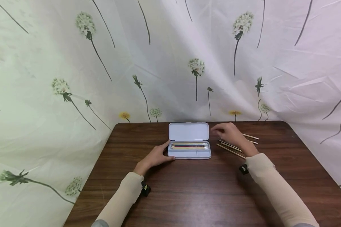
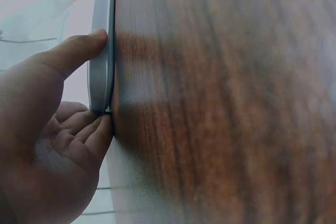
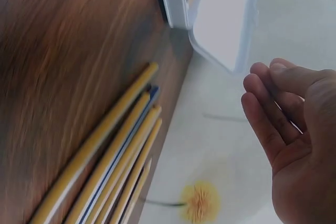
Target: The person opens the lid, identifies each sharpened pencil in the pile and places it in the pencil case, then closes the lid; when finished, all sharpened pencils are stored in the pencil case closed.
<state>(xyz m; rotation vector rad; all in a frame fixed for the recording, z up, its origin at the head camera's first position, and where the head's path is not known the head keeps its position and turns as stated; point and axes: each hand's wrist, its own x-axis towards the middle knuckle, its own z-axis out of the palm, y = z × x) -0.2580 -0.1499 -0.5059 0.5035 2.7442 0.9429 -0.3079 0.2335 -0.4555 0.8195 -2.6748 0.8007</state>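
A white pencil case [image 1: 189, 157] lies on the table with its lid [image 1: 188, 131] raised at the back. Several pencils [image 1: 188, 146] lie side by side in its rear compartment; a narrow divided section runs along the front. My left hand [image 1: 156, 155] grips the case's left end, thumb [image 2: 86, 51] against the front wall and fingers round the side. To the right of the lid, my right hand [image 1: 230, 134] hovers with loosely bent fingers and nothing between them. Below it, several loose pencils [image 3: 113, 150] lie on the table, partly hidden by that hand in the head view.
The brown wood-grain table [image 1: 193, 192] has rounded back corners. Right behind it hangs a pale cloth [image 1: 170, 63] printed with dandelions, close to the raised lid. A small black device [image 1: 243, 169] sits on the right wrist, another [image 1: 145, 188] on the left.
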